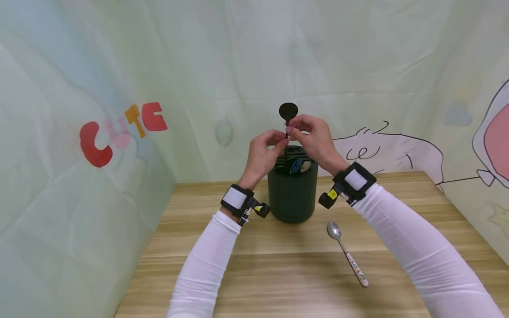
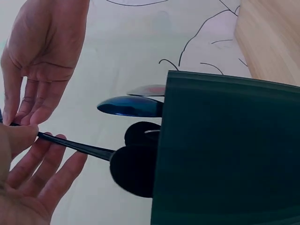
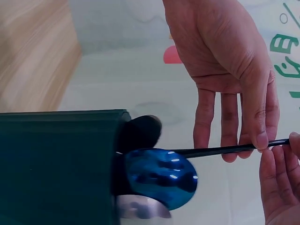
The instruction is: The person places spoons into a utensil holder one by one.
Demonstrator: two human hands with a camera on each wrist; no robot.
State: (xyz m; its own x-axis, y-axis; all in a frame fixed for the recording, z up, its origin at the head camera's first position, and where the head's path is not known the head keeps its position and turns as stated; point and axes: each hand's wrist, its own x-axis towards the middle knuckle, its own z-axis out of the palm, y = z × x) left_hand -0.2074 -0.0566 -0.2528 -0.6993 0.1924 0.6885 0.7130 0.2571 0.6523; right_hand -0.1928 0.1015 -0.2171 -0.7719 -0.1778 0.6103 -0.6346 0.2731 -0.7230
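A black spoon point(image 1: 288, 111) stands upright, bowl up, its thin handle running down into a dark green utensil holder point(image 1: 292, 198). My right hand point(image 1: 316, 139) pinches the handle just below the bowl. Slightly lower, my left hand point(image 1: 262, 154) pinches the same handle between thumb and fingertips. In the left wrist view, other fingers of my left hand point(image 2: 42, 173) extend along the handle. At the holder's mouth a blue spoon point(image 3: 161, 178), a silver spoon point(image 3: 143, 207) and black spoon bowls point(image 2: 133, 171) stick out. The handle's lower end is hidden there.
A silver spoon point(image 1: 346, 251) with a patterned handle lies on the wooden table point(image 1: 278, 282), in front of the holder and to its right. Printed cloth walls point(image 1: 238, 66) rise behind and on both sides. A slotted section point(image 1: 296, 152) forms the holder's back part.
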